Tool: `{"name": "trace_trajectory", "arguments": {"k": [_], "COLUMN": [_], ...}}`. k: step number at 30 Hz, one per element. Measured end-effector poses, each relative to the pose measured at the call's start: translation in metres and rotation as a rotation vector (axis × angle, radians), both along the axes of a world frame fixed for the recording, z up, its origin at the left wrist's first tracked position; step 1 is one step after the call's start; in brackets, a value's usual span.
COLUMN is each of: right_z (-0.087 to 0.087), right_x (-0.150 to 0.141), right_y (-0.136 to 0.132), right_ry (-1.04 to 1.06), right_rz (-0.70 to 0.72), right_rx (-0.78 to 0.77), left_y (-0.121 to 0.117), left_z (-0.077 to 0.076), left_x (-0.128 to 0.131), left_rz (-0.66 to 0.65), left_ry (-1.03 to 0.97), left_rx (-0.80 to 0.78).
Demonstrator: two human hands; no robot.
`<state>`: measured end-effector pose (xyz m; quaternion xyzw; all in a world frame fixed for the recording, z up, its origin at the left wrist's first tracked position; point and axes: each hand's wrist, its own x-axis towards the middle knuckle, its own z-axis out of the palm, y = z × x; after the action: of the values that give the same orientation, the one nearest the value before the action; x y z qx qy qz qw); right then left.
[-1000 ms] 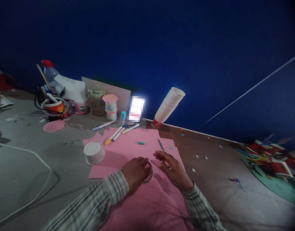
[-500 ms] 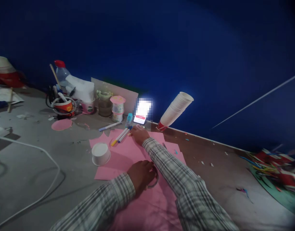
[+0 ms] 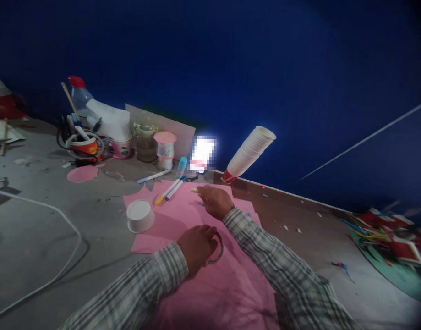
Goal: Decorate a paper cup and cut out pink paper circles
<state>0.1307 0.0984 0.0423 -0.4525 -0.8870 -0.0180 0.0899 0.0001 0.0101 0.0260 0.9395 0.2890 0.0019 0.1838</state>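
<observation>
A grey ring (image 3: 221,247) on the pink paper (image 3: 172,222), well in from its far edge, is touched by the left hand (image 3: 197,250); those fingers are bent close together, and whether the ring is pinched cannot be told. Near the paper's far edge, a pale marker (image 3: 194,190) is pinched in the right hand's (image 3: 216,201) fingers. The paper's left edge is overlapped by a white tub (image 3: 140,217).

Pink paper (image 3: 176,224), grey ring (image 3: 221,250), white cup (image 3: 140,215), checked grey-white sleeves (image 3: 128,284), dark blue wall (image 3: 210,68)
</observation>
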Motion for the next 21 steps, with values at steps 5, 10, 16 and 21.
{"name": "trace_trajectory", "arguments": {"k": [5, 10, 16, 21], "right_z": [-0.003, 0.002, 0.019, 0.026], "right_x": [-0.006, -0.004, 0.036, 0.066], "right_y": [-0.002, -0.009, -0.057, -0.097], "right_ry": [-0.124, 0.075, 0.872, 1.213], "right_rz": [-0.101, -0.147, -0.232, -0.363], "right_rx": [-0.073, -0.058, -0.381, -0.669], "left_y": [-0.002, -0.002, 0.002, 0.004], "left_z": [0.006, 0.004, -0.002, 0.007], "left_x": [-0.001, -0.003, -0.001, -0.002], "left_rz": [0.005, 0.023, 0.023, 0.022], "left_ry": [0.001, -0.03, -0.091, -0.018], "left_rx": [-0.009, -0.014, -0.057, -0.111]}}
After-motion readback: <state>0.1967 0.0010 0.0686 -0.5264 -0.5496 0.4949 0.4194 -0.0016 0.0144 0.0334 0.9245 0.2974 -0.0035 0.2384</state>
